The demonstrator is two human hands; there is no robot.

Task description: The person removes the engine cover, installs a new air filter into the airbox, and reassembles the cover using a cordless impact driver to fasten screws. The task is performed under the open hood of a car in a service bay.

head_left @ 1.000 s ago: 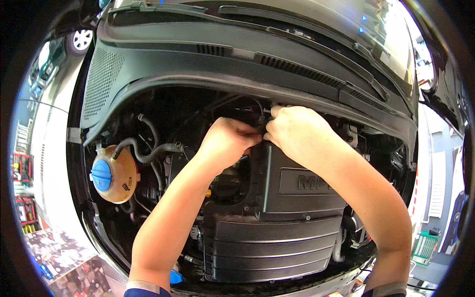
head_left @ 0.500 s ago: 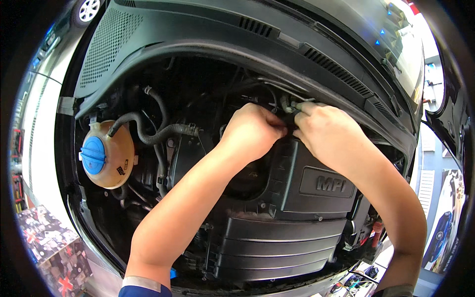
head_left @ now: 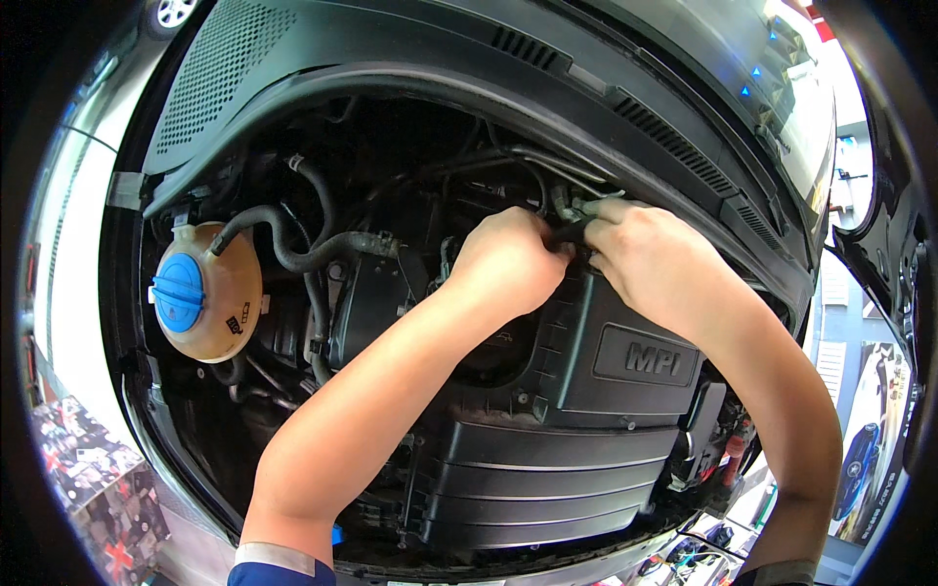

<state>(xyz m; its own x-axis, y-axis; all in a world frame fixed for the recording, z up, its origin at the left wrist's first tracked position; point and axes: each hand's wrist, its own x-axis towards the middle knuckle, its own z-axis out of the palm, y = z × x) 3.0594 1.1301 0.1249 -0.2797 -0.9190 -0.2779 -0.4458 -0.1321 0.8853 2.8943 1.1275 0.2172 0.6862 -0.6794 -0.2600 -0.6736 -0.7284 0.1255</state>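
A: What is the biggest thing here?
B: The open engine bay (head_left: pixel 391 195) of a car fills the view. At about five o'clock lies the black ribbed engine cover (head_left: pixel 547 469).

A: And on the other side?
B: At nine o'clock stands a beige coolant tank (head_left: pixel 220 298) with a blue cap (head_left: pixel 178 291). A black hose (head_left: pixel 313 254) runs from its top toward the centre.

A: Where are the hands?
B: Both meet at about one o'clock, behind the cover. The left hand (head_left: pixel 508 262) is curled tight, its fingers pressed around something I cannot see clearly. The right hand (head_left: pixel 653 259) is also curled, its fingers pinching a small black connector (head_left: pixel 569 232), which sits between the two hands.

A: Do the hands touch?
B: They are very close to each other, and the connector bridges the gap.
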